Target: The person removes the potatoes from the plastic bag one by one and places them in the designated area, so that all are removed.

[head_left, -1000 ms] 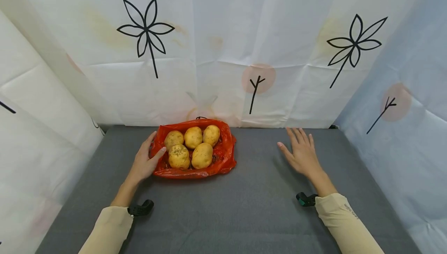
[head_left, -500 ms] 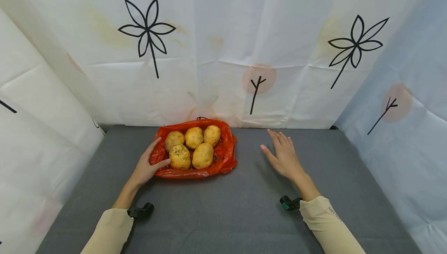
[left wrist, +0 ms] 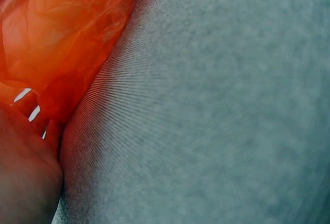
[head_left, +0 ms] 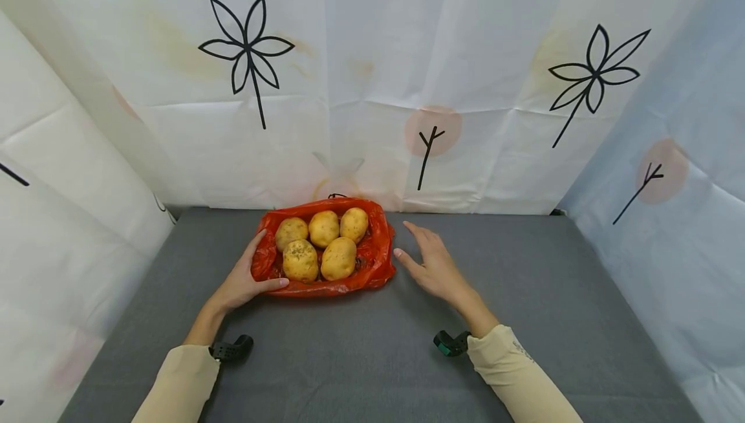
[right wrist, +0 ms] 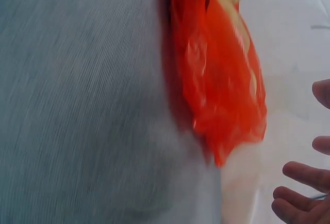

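A red plastic bag (head_left: 381,268), its mouth spread wide, lies at the back of the table. Inside sit several yellow-brown potatoes (head_left: 338,259), one of them speckled with dirt. My left hand (head_left: 241,282) rests against the bag's left end, fingers extended along the side and thumb along the front rim. In the left wrist view that hand (left wrist: 26,167) lies right beside the thin plastic. To the right of the bag, my right hand (head_left: 436,271) is apart from it, thumb and fingers spread and nothing in them. Its fingers (right wrist: 304,175) also show in the right wrist view.
Grey cloth (head_left: 349,358) covers the table. A white patterned curtain (head_left: 372,74) stands right behind the bag, with further cloth walls at both sides. Each wrist carries a black band, the left band (head_left: 231,348) and the right band (head_left: 451,343).
My right hand has moved left across the table toward the bag. My left hand has shifted slightly, its thumb coming down to the front rim. The bag and potatoes stay in place.
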Demonstrator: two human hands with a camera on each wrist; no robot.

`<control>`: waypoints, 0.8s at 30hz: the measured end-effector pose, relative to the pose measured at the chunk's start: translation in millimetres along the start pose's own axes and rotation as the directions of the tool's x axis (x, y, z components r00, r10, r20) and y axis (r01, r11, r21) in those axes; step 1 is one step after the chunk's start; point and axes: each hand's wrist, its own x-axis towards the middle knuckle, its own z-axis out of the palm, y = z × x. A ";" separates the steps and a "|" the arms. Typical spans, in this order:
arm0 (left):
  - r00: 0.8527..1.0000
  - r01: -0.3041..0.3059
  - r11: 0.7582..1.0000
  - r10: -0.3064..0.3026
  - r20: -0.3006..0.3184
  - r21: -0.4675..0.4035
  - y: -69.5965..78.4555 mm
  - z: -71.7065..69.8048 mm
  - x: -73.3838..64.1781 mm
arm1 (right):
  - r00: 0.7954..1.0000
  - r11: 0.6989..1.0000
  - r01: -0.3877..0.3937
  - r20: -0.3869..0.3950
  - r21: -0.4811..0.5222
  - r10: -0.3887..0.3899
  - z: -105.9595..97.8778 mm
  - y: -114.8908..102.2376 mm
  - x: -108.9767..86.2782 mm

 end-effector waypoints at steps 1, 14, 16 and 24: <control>1.000 -0.003 1.000 0.003 0.003 0.000 0.2 -0.1 -0.2 | 1.000 1.000 0.007 0.000 0.013 -0.007 2.4 -3.7 1.2; 0.997 -0.076 0.997 0.075 -0.014 -0.033 -6.7 1.0 3.9 | 0.997 0.992 0.076 0.022 0.097 -0.079 35.4 -36.8 18.0; 0.997 -0.075 0.996 0.074 -0.025 -0.049 -7.2 1.2 4.1 | 0.996 0.992 0.087 0.028 0.094 -0.090 40.1 -37.9 20.1; 1.000 -0.005 0.994 0.002 -0.030 -0.110 -7.2 -0.2 2.7 | 0.995 0.993 0.057 0.076 0.107 -0.065 51.4 -40.4 24.1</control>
